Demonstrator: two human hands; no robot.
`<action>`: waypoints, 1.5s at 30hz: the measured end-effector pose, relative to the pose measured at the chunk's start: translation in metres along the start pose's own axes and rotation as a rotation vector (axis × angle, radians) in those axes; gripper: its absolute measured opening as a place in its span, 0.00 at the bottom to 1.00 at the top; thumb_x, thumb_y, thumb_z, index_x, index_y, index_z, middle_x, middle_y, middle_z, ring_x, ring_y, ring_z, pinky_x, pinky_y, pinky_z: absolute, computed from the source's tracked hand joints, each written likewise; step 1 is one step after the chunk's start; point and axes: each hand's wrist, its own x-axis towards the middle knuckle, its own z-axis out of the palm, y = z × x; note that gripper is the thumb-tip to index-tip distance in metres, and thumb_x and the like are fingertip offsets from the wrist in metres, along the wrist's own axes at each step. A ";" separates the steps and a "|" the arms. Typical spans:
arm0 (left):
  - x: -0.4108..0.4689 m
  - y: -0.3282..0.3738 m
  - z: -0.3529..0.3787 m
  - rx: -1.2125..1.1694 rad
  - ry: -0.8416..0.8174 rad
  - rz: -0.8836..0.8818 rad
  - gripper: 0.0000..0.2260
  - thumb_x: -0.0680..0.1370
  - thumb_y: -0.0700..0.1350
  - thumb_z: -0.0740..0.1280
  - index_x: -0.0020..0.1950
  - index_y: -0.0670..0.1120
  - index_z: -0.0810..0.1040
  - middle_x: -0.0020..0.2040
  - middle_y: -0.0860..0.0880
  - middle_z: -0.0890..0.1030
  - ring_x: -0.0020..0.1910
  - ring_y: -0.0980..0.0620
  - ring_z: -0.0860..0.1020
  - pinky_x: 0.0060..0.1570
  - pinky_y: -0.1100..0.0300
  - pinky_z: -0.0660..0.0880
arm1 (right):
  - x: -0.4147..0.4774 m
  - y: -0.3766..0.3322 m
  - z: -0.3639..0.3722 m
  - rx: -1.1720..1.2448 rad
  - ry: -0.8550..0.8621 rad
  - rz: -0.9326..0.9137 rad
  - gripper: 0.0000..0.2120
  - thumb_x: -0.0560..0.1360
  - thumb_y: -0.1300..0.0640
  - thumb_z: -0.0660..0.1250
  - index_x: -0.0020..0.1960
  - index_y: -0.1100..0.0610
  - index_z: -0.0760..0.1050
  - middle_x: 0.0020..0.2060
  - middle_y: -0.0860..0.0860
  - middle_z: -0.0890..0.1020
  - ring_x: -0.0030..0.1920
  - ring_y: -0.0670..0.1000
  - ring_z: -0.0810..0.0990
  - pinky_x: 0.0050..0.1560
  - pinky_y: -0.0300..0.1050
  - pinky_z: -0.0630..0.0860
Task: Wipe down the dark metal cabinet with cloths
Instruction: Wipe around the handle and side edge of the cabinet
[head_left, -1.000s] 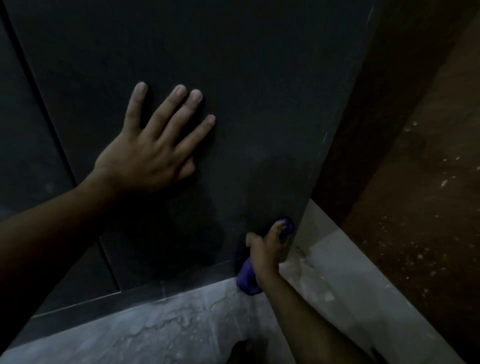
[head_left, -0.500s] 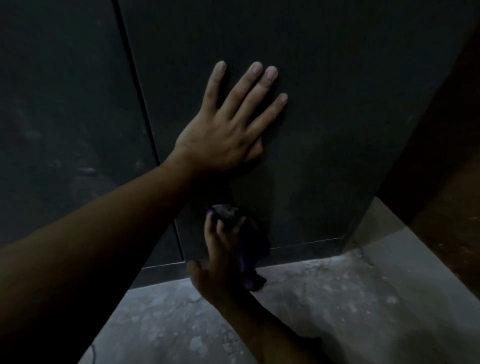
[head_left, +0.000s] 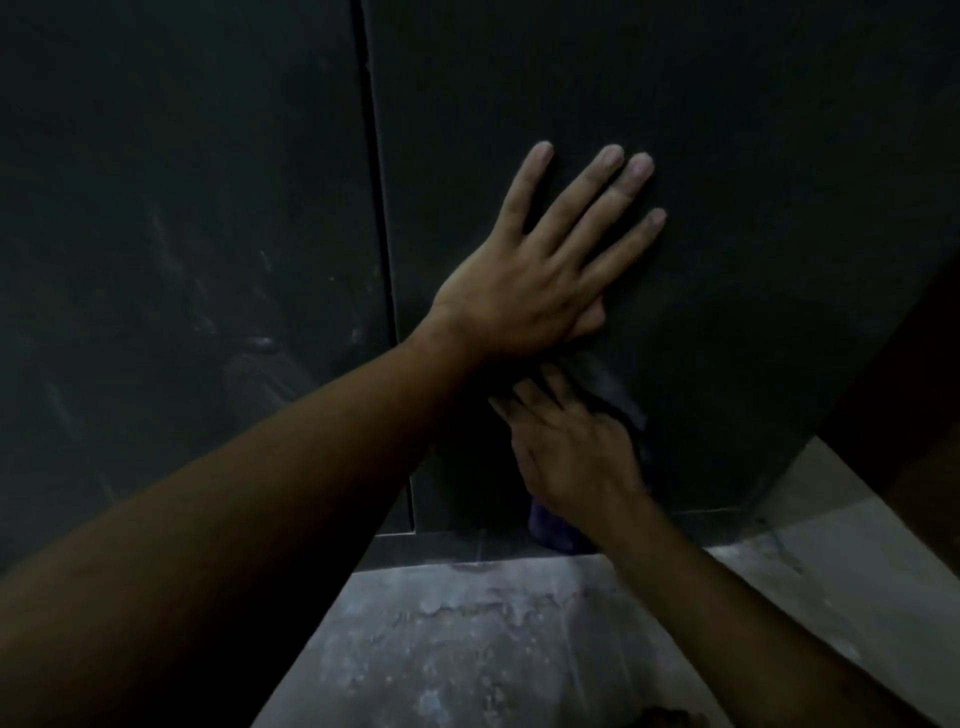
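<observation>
Two hands sit low on the dark metal cabinet (head_left: 701, 130) right of its door seam (head_left: 378, 234): the left hand (head_left: 524, 291) flat, fingers (head_left: 582, 208) spread, while the right hand (head_left: 576, 457) presses a purple cloth (head_left: 553, 525) to the door with fairly straight fingers (tips hidden under the left wrist) just above the stained grey floor (head_left: 467, 623)

Lighting: very dim, low contrast.
Cabinet (head_left: 727, 130) was near-black; floor (head_left: 467, 634) was the palest area; right hand (head_left: 576, 457) was softly blurred; frame edges bent wide-angle.

Single head-worn wide-angle view, looking forward and down from close range at the cabinet's (head_left: 727, 104) lower front; the floor (head_left: 467, 649) fills the frame's bottom edge.
</observation>
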 end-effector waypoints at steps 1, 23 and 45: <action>0.001 -0.003 -0.002 -0.067 0.005 -0.007 0.28 0.82 0.57 0.55 0.80 0.49 0.58 0.80 0.39 0.59 0.79 0.39 0.57 0.74 0.36 0.45 | 0.010 0.000 -0.010 0.021 0.043 0.003 0.23 0.75 0.54 0.58 0.68 0.51 0.77 0.62 0.51 0.82 0.64 0.55 0.76 0.50 0.47 0.78; -0.120 -0.340 -0.148 -0.188 -0.111 -0.664 0.32 0.78 0.60 0.50 0.82 0.54 0.51 0.82 0.53 0.44 0.80 0.53 0.42 0.76 0.36 0.43 | 0.348 -0.060 -0.243 0.139 0.540 -0.231 0.24 0.80 0.59 0.56 0.76 0.57 0.68 0.72 0.54 0.73 0.77 0.60 0.61 0.75 0.53 0.62; -0.116 -0.374 -0.152 -0.216 -0.443 -0.857 0.35 0.85 0.50 0.56 0.79 0.56 0.31 0.79 0.51 0.29 0.79 0.48 0.33 0.77 0.41 0.46 | 0.310 -0.102 -0.184 0.164 0.471 -0.107 0.24 0.81 0.49 0.57 0.76 0.50 0.66 0.74 0.51 0.69 0.80 0.50 0.52 0.75 0.53 0.63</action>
